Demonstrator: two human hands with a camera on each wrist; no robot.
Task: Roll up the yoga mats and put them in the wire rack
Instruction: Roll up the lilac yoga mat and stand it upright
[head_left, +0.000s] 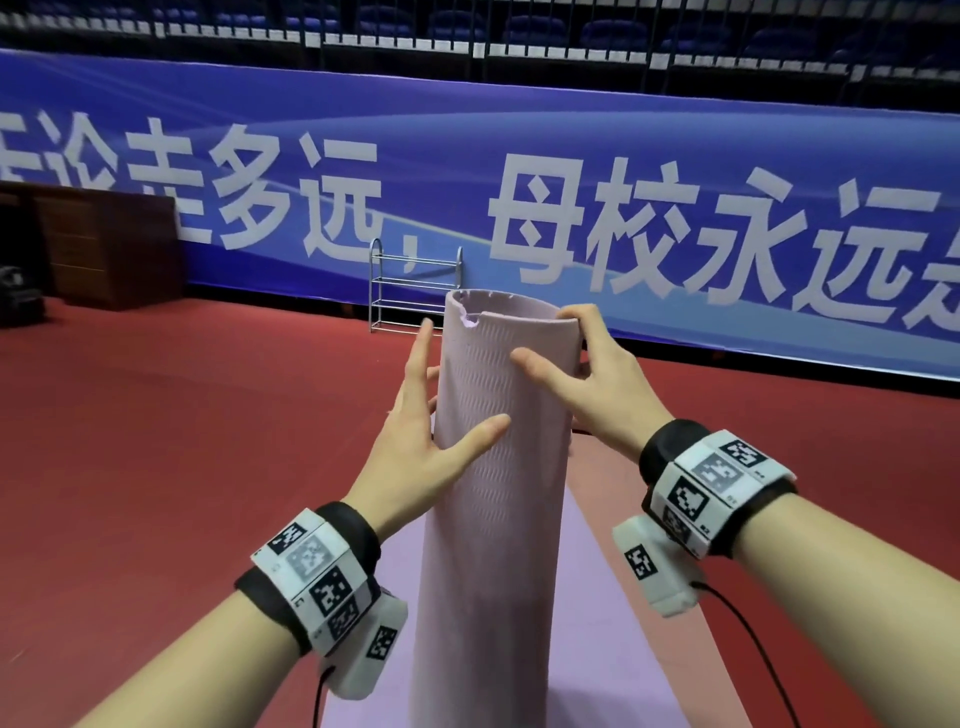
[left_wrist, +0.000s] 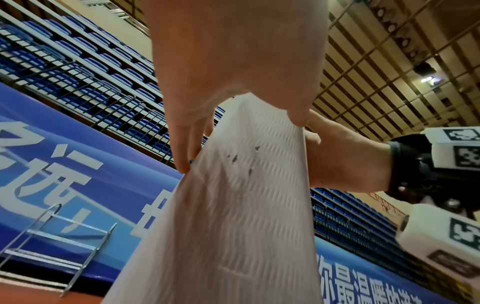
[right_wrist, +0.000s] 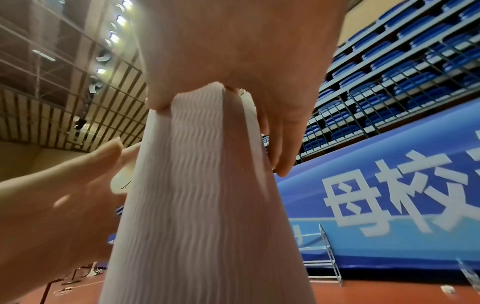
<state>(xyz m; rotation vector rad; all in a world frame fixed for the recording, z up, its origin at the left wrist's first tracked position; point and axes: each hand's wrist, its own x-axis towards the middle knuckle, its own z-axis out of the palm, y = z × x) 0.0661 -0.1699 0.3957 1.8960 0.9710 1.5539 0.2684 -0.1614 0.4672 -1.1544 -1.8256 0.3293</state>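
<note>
A pale lilac rolled yoga mat (head_left: 493, 467) (left_wrist: 233, 216) (right_wrist: 202, 205) stands upright in front of me, its top rim nicked. My left hand (head_left: 426, 410) (left_wrist: 221, 72) presses against the roll's left side with straight, spread fingers and the thumb laid across the front. My right hand (head_left: 571, 358) (right_wrist: 233, 51) grips the top right of the roll, thumb in front and fingers curled round the loose outer edge. A second purple mat (head_left: 613, 623) lies flat on the floor under the roll. The wire rack (head_left: 415, 286) (left_wrist: 59, 236) (right_wrist: 322, 257) stands far ahead by the wall, its shelves bare.
A long blue banner (head_left: 675, 208) closes off the far side, with railings and blue seats above it. A brown cabinet (head_left: 104, 244) and a black object (head_left: 15, 296) stand at the far left. Red sports floor (head_left: 208, 441) stretches between me and the rack.
</note>
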